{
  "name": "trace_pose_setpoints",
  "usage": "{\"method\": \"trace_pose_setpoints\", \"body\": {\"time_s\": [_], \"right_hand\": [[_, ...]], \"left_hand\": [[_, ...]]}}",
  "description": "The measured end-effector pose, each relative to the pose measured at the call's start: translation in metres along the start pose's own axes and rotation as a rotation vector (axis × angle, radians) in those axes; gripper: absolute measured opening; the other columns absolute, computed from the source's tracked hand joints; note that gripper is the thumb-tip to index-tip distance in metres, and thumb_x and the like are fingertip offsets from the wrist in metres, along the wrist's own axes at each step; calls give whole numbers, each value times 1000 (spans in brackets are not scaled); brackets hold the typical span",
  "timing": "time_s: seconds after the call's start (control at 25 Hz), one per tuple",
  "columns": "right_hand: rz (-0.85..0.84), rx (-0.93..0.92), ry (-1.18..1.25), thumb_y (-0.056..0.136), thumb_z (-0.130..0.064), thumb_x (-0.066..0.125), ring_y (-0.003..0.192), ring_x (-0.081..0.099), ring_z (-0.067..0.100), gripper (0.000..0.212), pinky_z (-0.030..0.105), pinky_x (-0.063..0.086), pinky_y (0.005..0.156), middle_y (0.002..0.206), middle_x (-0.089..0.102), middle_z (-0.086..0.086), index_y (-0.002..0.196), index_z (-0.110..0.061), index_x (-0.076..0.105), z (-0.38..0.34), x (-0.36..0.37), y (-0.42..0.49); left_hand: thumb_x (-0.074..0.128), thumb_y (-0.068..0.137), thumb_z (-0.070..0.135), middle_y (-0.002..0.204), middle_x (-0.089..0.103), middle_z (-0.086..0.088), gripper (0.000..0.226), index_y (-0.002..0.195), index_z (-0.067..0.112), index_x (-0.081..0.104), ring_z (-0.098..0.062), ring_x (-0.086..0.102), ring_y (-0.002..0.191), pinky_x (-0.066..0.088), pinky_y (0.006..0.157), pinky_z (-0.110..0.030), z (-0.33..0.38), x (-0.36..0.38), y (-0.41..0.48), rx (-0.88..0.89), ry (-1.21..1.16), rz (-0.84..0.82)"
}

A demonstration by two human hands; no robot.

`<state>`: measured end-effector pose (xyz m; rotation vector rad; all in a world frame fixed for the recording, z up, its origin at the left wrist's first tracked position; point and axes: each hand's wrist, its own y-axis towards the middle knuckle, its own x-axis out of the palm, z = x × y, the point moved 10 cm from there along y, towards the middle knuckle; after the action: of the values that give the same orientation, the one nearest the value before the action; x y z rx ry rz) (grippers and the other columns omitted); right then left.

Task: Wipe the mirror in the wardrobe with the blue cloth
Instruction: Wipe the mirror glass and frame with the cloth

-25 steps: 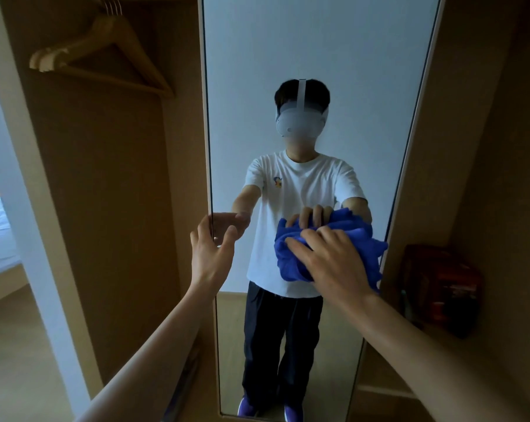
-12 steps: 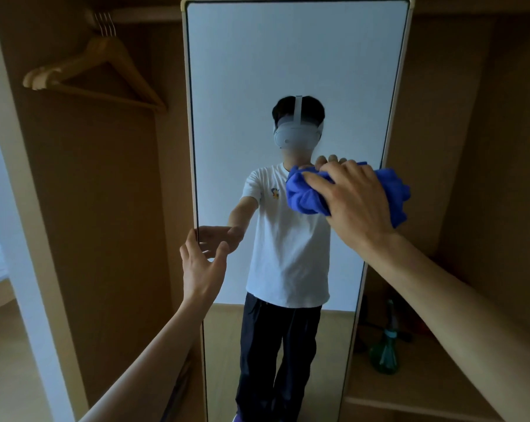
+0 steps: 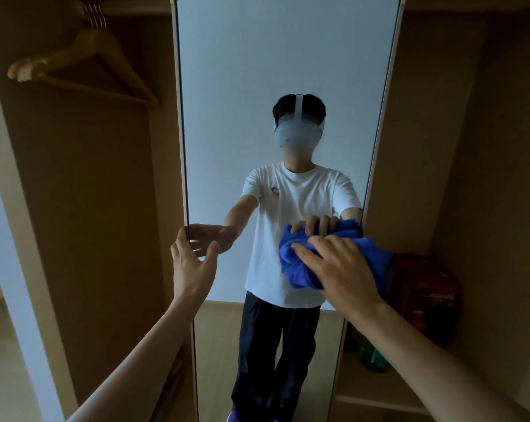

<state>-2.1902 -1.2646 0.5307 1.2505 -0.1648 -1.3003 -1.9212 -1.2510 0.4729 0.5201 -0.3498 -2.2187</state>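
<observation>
Right forearm: comes in from the lower right corner and reaches up and left toward the glass.
Left forearm: comes in from the bottom edge, left of centre, and rises toward the mirror's left side.
Right hand: its back faces the camera. The fingers are spread and bent over the blue cloth, grasping it and holding it against the glass. In the reflection the fingertips hook over the top of the wad.
Blue cloth: a crumpled bunch lying on the lower right part of the mirror, close to its right edge and over the reflected T-shirt.
Left hand: released, with relaxed, nearly straight fingers holding nothing. The fingertips reach the mirror's left edge and the thumb is in front of the glass. Whether they touch the frame cannot be told.
Mirror: tall and narrow with a pale frame, standing upright in the wardrobe between two compartments.
Reflection: a person in a white T-shirt, dark trousers and a pale headset, both arms stretched forward.
Left compartment: wooden hangers hang from a rail at the top.
Right compartment: a red box sits just right of the cloth. A blurred green bottle stands lower, on a shelf.
</observation>
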Motion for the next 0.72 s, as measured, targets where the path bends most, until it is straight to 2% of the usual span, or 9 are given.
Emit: {"method": "trace_pose_setpoints", "body": {"time_s": [0.2, 0.4, 0.48, 0.72], "right_hand": [[-35, -10, 30, 81, -9, 70, 87, 58, 30, 48, 45, 46, 74, 108, 64, 7, 127, -21, 63, 9, -1, 0], [112, 87, 9, 86, -12, 63, 89, 57, 33, 43, 47, 45, 78, 108, 63, 11, 129, -16, 62, 58, -48, 47], [145, 104, -10, 86, -9, 62, 88, 57, 33, 42, 47, 46, 76, 104, 62, 11, 128, -14, 61, 74, -60, 59], [124, 71, -13, 90, -13, 62, 85, 58, 34, 42, 50, 46, 76, 104, 62, 12, 132, -15, 61, 57, -33, 25]], "left_hand": [[57, 101, 41, 167, 17, -5, 78, 162, 24, 11, -31, 37, 146, 44, 106, -51, -1, -2, 0, 2, 9, -18], [58, 101, 40, 168, 17, -6, 79, 162, 25, 10, -33, 36, 146, 44, 107, -54, -2, -2, 0, -4, 5, -24], [58, 101, 40, 167, 17, -6, 79, 162, 25, 10, -32, 37, 146, 45, 106, -52, -3, -1, -1, 1, 11, -20], [60, 100, 39, 166, 19, -6, 81, 163, 27, 9, -33, 40, 144, 47, 104, -52, -6, 1, -2, 3, 11, -11]]}}
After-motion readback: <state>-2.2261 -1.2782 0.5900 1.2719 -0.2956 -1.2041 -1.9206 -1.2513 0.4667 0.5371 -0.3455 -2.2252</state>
